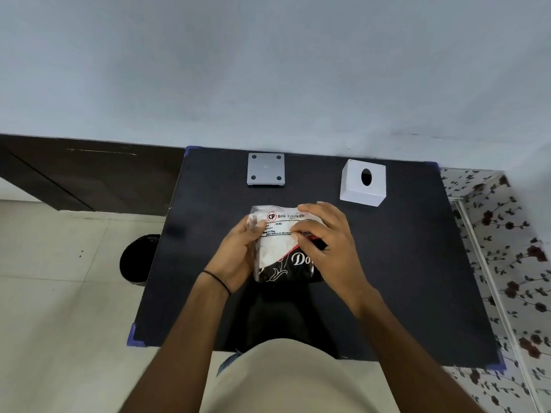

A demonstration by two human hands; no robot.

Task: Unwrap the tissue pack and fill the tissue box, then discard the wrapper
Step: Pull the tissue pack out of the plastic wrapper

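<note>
The tissue pack [283,242] is held above the middle of the black table [387,278], still in its wrapper. It is gripped along its left side by the left hand [238,257], fingers curled around the edge. The wrapper's upper right part is pinched by the right hand [325,245]. The white tissue box [362,183] is set at the far right, well apart. A grey square base [265,169] lies at the far left. A black bin [137,259] is seen on the floor, left of the table.
</note>
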